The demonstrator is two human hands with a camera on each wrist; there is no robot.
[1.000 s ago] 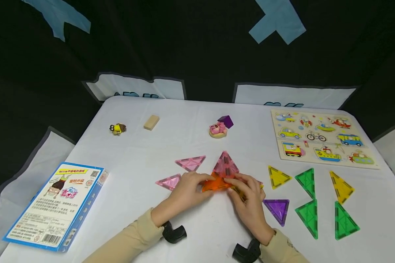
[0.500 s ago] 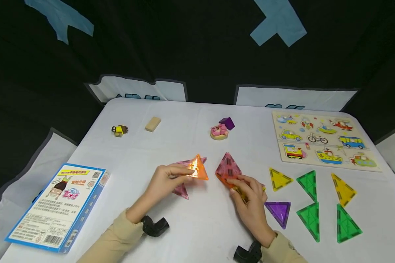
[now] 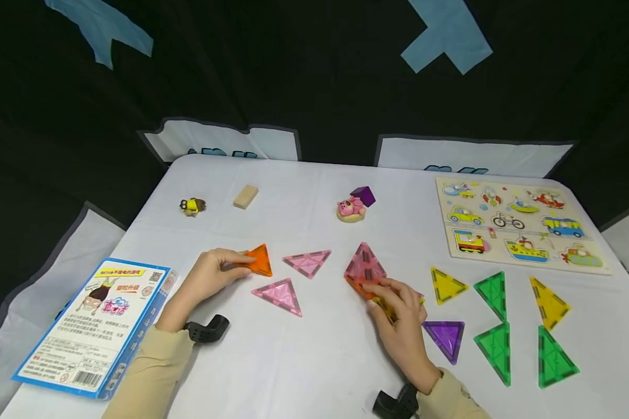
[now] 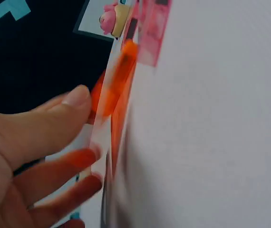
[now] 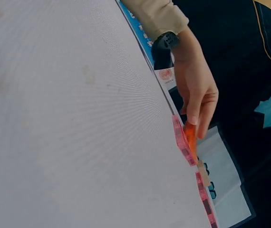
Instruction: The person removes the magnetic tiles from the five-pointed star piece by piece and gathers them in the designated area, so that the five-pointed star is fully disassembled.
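Observation:
My left hand [image 3: 201, 285] pinches an orange triangular magnetic tile [image 3: 262, 261] low over the table, left of two loose pink triangle tiles, the upper one [image 3: 308, 262] and the lower one [image 3: 282, 295]. In the left wrist view the orange tile [image 4: 121, 78] is seen nearly edge-on by the thumb. My right hand [image 3: 402, 329] holds a cluster of joined tiles: a pink part [image 3: 364, 263] rises at the back, with orange [image 3: 357, 287] and yellow [image 3: 387, 310] below. The fingers hide much of this cluster. A purple triangle tile [image 3: 445, 338] lies just right of that hand.
Yellow and green triangle tiles, among them a green one [image 3: 495, 352], lie at the right. Behind them is a wooden vehicle puzzle board [image 3: 495, 234]. A boxed game [image 3: 91, 326] lies at left. Along the back stand a bee-like figure [image 3: 193, 206], wooden block [image 3: 246, 196], pink figure [image 3: 350, 209] and purple cube [image 3: 364, 195].
My left hand has drawn the orange tile away from the cluster, leftward past the pink tiles, and lowered it toward the table. The right hand stays at the cluster.

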